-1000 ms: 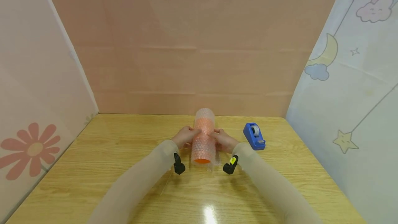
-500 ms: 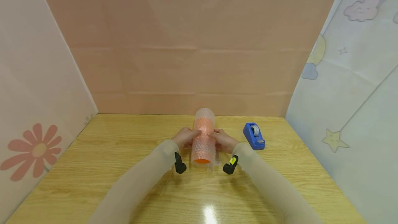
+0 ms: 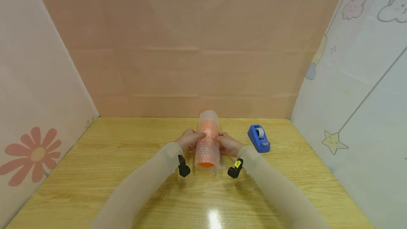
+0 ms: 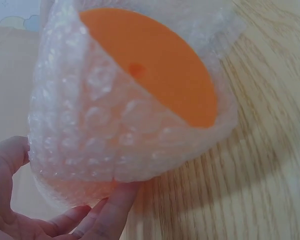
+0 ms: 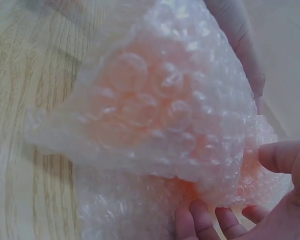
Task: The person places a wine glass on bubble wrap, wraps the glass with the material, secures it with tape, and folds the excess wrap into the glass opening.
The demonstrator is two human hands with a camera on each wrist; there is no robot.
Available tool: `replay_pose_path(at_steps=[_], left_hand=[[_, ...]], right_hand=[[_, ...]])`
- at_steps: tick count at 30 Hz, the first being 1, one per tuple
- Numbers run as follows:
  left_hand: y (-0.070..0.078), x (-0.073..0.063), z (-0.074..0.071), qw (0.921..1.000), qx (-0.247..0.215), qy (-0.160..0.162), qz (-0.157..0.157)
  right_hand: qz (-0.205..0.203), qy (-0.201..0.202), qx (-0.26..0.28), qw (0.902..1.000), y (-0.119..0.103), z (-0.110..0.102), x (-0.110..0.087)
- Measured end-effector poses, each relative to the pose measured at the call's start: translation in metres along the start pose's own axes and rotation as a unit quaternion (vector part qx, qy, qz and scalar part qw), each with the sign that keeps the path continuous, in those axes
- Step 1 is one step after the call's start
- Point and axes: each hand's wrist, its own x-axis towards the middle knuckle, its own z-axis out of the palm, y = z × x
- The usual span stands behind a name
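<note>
An orange cylinder [image 4: 160, 65] with a flat round end lies wrapped in clear bubble wrap [image 3: 207, 149] on the wooden table. Its near end shows inside the open mouth of the wrap. My left hand [image 3: 190, 139] grips the roll from the left, thumb on top and fingers curled low along its side. From the right, my right hand [image 3: 229, 143] grips it the same way, its thumb close to the left one. In the right wrist view, a loose flap of bubble wrap [image 5: 115, 200] spreads on the table below the roll.
A blue tape dispenser [image 3: 259, 139] with a roll of clear tape stands right of the hands on the wooden table [image 3: 95, 158]. A plain pinkish-brown backdrop [image 3: 165, 63] rises behind, with printed white sheets on both sides.
The head view shifts slightly, so the patterned sheet on the right slides left. Both hands keep their grip on the wrapped cylinder, which stays in place.
</note>
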Motion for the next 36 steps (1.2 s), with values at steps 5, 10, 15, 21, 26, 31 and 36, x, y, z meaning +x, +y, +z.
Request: replay_pose_path(at_steps=[5, 10, 15, 21, 26, 31, 36], left_hand=[[0.0014, -0.0021, -0.0008, 0.9999, 0.009, 0.006, 0.000], [0.0020, -0.0047, -0.0015, 0.9999, 0.014, 0.006, 0.005], [0.0019, -0.0054, -0.0018, 0.9997, 0.017, 0.008, 0.012], [0.0025, -0.0060, -0.0010, 0.9997, 0.016, 0.008, 0.017], [0.0033, -0.0061, -0.0008, 0.9998, 0.015, 0.006, 0.016], [0.0027, -0.0043, -0.0008, 0.9998, 0.012, 0.002, 0.015], [0.0022, -0.0030, -0.0002, 0.9998, 0.011, 0.005, 0.013]], right_hand=[[0.001, 0.001, 0.005, 1.0000, -0.0001, 0.0014, -0.0002], [0.001, 0.001, 0.003, 1.0000, 0.0000, 0.0018, 0.0004], [-0.013, 0.002, -0.024, 0.9996, 0.0007, 0.0022, 0.0017], [-0.017, 0.007, -0.031, 0.9994, -0.0009, 0.0034, 0.0005], [-0.007, 0.012, -0.037, 0.9992, -0.0029, 0.0033, -0.0013], [-0.008, 0.017, -0.044, 0.9989, -0.0036, 0.0025, -0.0008], [-0.011, 0.010, -0.039, 0.9991, -0.0039, 0.0018, -0.0001]])
